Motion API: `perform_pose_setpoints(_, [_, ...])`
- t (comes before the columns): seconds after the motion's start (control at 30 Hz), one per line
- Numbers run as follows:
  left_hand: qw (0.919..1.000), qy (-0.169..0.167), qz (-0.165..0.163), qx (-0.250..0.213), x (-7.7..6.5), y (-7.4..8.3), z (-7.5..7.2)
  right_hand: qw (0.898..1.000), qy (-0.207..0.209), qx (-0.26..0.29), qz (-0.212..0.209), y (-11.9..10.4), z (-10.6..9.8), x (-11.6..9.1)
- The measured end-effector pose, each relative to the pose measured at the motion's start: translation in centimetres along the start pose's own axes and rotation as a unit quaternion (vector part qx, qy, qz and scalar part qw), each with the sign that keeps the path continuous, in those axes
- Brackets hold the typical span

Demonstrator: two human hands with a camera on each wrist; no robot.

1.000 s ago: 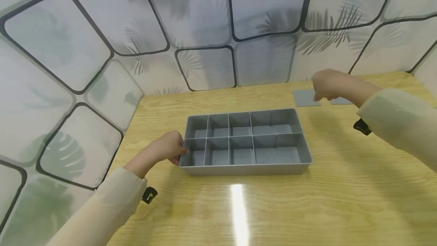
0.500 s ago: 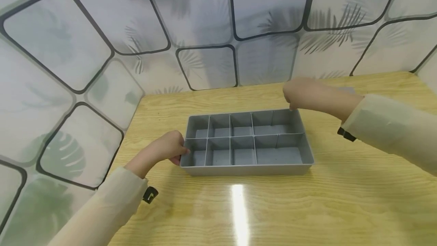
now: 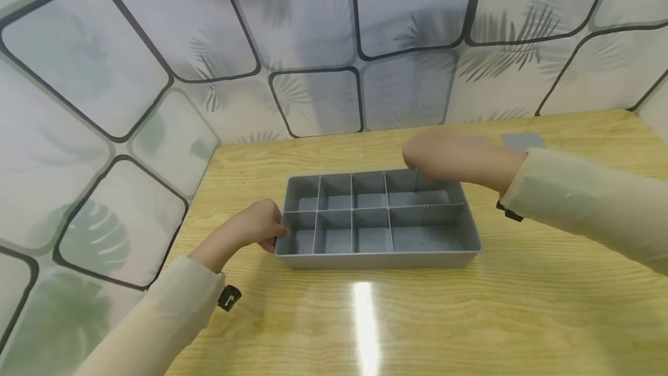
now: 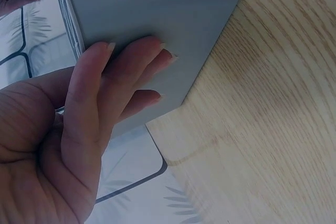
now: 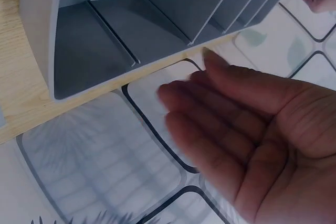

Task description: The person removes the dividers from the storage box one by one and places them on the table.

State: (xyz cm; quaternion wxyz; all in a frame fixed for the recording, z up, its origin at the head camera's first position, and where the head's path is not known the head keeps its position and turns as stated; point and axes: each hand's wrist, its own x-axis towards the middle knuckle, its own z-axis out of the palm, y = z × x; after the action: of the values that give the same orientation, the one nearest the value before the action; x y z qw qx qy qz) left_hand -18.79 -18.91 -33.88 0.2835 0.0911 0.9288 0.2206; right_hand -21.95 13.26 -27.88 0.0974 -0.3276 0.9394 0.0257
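Note:
A grey divided box (image 3: pixel 376 261) rests on the table, its compartments split by thin dividers (image 3: pixel 352 239). My left hand (image 3: pixel 253 225) grips the box's left end wall. The left wrist view has its fingers (image 4: pixel 86 93) lying against the outer face of the grey wall (image 4: pixel 157 3); the thumb is over the rim in the head view. My right hand (image 3: pixel 449 155) hovers over the box's back right part, hiding some of the rim. With loosely bent fingers (image 5: pixel 205 150), it holds nothing in the right wrist view, apart from the box.
Two flat grey plates (image 3: pixel 523 141) lie on the wooden table (image 3: pixel 443 318) at the back right, one partly hidden by my right hand. A patterned backdrop (image 3: pixel 313 28) stands along the back and left table edges.
My right hand has moved left from beside the flat grey plates to over the box's back right part. The left hand has kept its grip on the box, which stays in place.

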Motion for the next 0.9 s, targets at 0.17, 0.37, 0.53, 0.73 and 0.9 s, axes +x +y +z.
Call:
perform_pose_setpoints(0.17, [0.9999, -0.005, 0.003, -0.013, -0.1, 0.0, -0.2, 0.999, 0.029, 0.011, -0.037, -0.5, 0.6, 0.7])
perform_pose_setpoints(0.37, [0.9998, -0.007, 0.003, -0.019, -0.1, 0.0, -0.3, 0.994, 0.020, -0.002, -0.103, -1.3, 0.9, 1.4])
perform_pose_setpoints(0.53, [0.9999, -0.005, 0.005, -0.013, -0.2, 0.0, -0.3, 0.986, -0.031, -0.017, -0.162, -1.9, 1.3, 2.3])
perform_pose_setpoints(0.73, [0.9998, -0.010, 0.002, -0.020, -0.2, 0.1, -0.3, 0.981, -0.085, -0.020, -0.174, -2.2, 1.5, 3.0])
perform_pose_setpoints(0.9, [0.9996, -0.009, -0.008, -0.026, 0.0, 0.0, -0.2, 0.980, -0.102, -0.042, -0.167, -2.2, 2.1, 3.5])
